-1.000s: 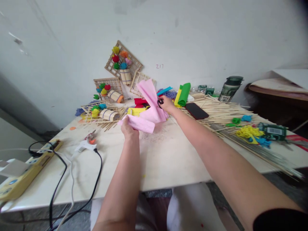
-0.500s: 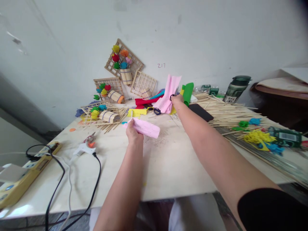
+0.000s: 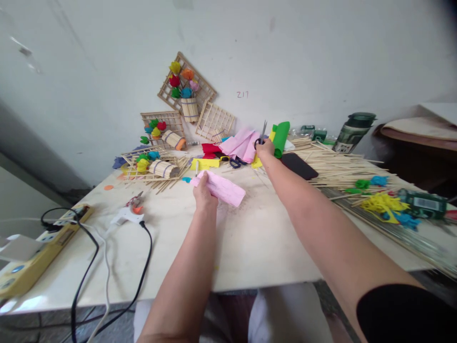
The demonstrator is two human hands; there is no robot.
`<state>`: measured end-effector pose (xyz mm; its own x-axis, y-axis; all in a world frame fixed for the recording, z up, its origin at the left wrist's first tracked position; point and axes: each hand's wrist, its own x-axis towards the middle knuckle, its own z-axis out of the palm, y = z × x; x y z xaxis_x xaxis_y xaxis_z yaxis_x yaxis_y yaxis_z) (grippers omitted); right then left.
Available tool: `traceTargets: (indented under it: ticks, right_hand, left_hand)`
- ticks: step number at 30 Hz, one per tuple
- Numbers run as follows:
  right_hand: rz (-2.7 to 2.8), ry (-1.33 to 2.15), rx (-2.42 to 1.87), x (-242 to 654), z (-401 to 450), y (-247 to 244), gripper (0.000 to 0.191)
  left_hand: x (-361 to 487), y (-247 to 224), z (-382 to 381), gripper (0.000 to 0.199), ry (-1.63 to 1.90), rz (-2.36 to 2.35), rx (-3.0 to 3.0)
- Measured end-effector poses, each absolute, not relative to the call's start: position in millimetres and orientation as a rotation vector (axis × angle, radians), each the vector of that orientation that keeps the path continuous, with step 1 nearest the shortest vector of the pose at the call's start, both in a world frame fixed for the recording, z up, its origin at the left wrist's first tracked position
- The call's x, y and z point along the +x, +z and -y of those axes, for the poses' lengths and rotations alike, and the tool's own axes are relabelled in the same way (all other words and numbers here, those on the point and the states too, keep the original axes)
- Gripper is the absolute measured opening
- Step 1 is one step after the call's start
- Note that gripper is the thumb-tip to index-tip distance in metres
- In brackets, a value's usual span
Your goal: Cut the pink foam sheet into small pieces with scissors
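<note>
My left hand (image 3: 204, 194) grips a folded strip of pink crepe paper (image 3: 222, 187) just above the middle of the white table (image 3: 250, 243). My right hand (image 3: 264, 148) reaches to the far side of the table and holds scissors (image 3: 262, 132) with the blades pointing up. Right beside that hand lies the larger pink crepe sheet (image 3: 240, 143), resting on red and yellow paper (image 3: 207, 157). A second pair of scissors (image 3: 235, 163) lies flat in front of the pile.
Stick lattice frames with paper flowers (image 3: 185, 90) lean on the wall. A green paper roll (image 3: 281, 137), a phone (image 3: 299, 166), a heap of bamboo sticks (image 3: 332, 166) and a flask (image 3: 353, 131) sit right. A glue gun (image 3: 126, 216) and power strip (image 3: 43, 247) lie left.
My right hand has let the large pink sheet drop onto the paper pile and now holds scissors upright. My left hand has kept the cut pink strip and shifted slightly right.
</note>
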<state>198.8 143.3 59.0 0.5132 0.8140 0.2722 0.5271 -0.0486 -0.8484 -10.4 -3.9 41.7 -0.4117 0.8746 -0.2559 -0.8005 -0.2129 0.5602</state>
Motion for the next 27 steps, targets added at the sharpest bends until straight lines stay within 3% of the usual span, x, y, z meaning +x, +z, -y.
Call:
traceTargets:
  ticks: [12, 27]
  right_hand:
    - [1.216, 0.967, -1.271, 144.7, -39.5, 55.6, 0.009]
    - [1.315, 1.152, -1.062, 133.0, 8.2, 31.9, 0.036]
  left_hand:
    - [-7.3, 30.5, 1.8, 0.009, 1.768, -0.804, 0.267]
    - [-8.7, 18.7, -1.0, 0.015, 1.740, -0.784, 0.351]
